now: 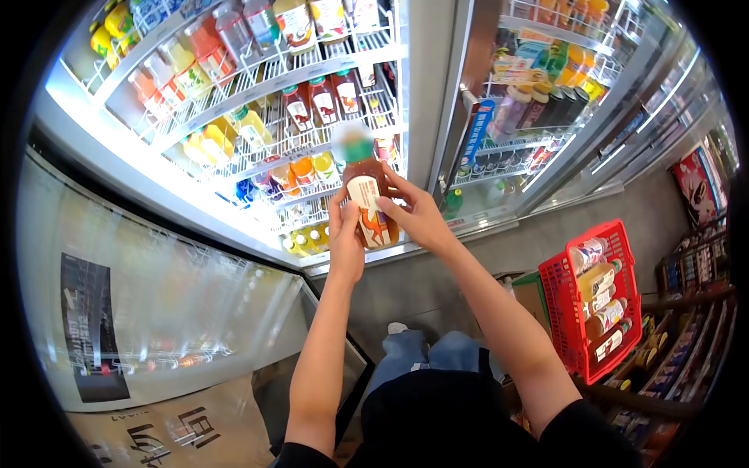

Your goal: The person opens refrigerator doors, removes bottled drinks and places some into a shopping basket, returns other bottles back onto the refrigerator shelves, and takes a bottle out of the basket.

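Note:
Between my two hands is a bottle of reddish-brown drink, with a green cap and a cream label. It is held nearly upright in front of the lit fridge shelves. My left hand grips its left side, thumb on the label. My right hand closes on its right side, thumb also against the label. The bottle's top is blurred. Similar dark red bottles stand on the shelf just behind it.
A red shopping basket with several drink bottles lies to the right, beside low shelves of packaged goods. At the left, an open glass fridge door swings toward me. Another drinks fridge stands at the upper right.

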The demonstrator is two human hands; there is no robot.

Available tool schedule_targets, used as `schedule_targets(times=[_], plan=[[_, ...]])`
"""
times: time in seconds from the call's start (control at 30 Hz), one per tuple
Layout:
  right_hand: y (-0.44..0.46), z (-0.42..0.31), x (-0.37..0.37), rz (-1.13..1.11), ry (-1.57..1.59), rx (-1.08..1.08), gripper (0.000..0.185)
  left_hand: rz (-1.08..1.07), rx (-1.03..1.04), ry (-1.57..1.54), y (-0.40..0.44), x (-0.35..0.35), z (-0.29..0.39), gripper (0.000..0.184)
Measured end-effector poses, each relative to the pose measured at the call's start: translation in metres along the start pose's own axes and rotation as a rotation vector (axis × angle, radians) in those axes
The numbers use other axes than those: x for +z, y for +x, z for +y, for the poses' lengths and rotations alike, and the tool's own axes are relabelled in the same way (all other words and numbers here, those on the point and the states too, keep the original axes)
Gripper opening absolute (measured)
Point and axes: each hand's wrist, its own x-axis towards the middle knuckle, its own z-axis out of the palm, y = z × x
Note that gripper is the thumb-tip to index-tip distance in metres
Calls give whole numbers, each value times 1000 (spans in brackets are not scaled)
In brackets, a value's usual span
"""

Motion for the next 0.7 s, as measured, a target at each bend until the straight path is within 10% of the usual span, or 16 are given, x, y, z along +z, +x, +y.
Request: schedule_targets(times=[0.7], plan=[[-261, -53, -159, 386, -30, -66, 72, -662, -312, 265, -133, 144, -97, 70]])
